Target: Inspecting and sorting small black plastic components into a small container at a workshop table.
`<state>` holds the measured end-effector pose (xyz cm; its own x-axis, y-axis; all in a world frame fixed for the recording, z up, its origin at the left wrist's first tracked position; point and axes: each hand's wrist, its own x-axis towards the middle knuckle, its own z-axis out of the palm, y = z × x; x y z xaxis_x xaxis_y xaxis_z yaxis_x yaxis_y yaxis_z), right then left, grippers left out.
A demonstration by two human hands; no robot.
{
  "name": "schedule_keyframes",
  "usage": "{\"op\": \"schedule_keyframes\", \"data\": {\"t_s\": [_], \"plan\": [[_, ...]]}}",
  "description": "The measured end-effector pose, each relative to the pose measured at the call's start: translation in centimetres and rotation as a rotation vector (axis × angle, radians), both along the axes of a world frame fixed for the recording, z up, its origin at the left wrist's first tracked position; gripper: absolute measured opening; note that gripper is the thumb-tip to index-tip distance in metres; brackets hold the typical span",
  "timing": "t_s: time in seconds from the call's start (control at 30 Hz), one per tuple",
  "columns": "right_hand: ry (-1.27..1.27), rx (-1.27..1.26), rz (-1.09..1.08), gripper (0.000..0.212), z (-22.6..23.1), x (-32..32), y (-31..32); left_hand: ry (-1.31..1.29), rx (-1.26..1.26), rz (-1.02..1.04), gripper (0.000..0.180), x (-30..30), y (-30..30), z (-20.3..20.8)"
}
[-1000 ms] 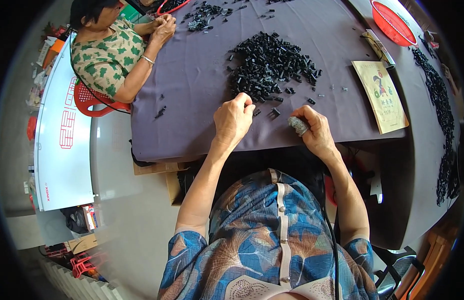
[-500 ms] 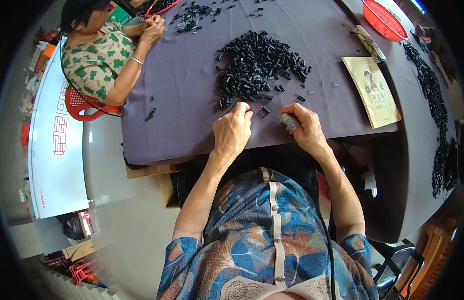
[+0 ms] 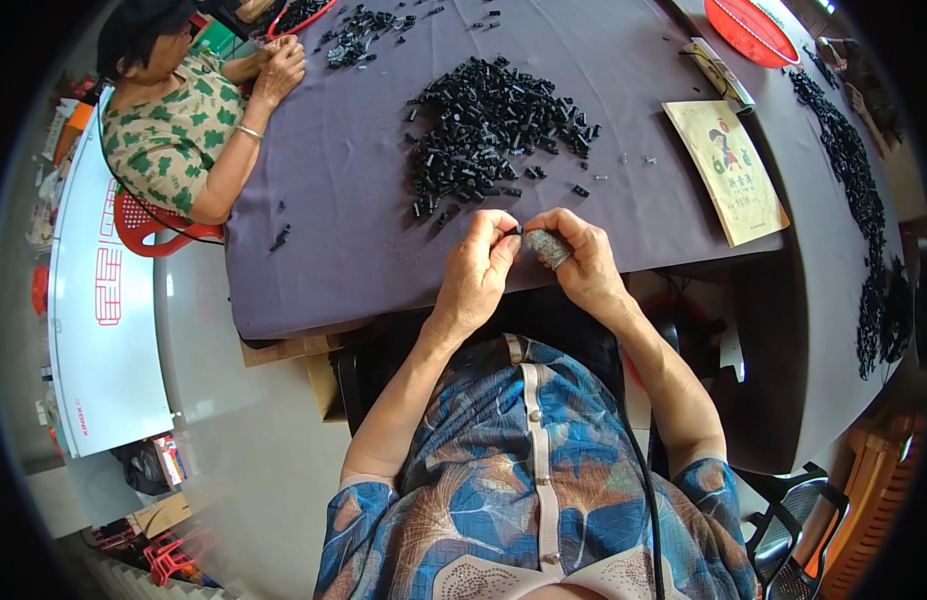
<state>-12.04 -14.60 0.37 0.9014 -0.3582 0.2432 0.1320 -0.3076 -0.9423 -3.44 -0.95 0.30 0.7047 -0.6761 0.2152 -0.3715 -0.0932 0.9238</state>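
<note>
Steady work best suits the left hand (image 3: pixel 475 270), pinched closed on a small black piece (image 3: pixel 514 231) above the table's (image 3: pixel 333 200) near edge, beside the right hand (image 3: pixel 588 268), curled round a grey clump (image 3: pixel 548 248).

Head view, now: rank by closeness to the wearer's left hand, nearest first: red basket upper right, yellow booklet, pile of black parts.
From the left hand:
1. Pile of black parts: just beyond the hand, straight ahead.
2. Yellow booklet: to the right, past the right hand.
3. Red basket: upper right, beyond the booklet.
</note>
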Motion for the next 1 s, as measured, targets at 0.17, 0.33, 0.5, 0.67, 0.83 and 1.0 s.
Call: {"op": "schedule_keyframes", "data": {"t_s": [0.17,0.33,0.5,0.67,0.83,1.0], "plan": [[-0.016,-0.024,0.007,0.028,0.2,-0.1,-0.1,0.129,0.017,-0.058,0.013,-0.1,0.0,0.8],[-0.041,-0.063,0.004,0.029,0.1,-0.1,-0.2,0.516,-0.097,-0.111,0.014,-0.4,0.0,1.5],[-0.066,-0.070,0.021,0.030,0.2,-0.1,0.0,0.693,-0.186,-0.031,0.011,-0.1,-0.1,0.9],[-0.161,-0.165,0.036,0.029,0.0,0.2,0.4,0.850,-0.216,0.033,0.014,0.1,-0.2,1.0],[-0.211,-0.240,-0.025,0.032,0.0,0.2,0.6,0.860,-0.216,0.019,0.012,0.0,-0.2,1.0],[-0.273,-0.343,-0.032,0.037,0.0,0.3,0.7,0.974,-0.257,-0.011,0.010,-0.1,0.0,1.0]]}}
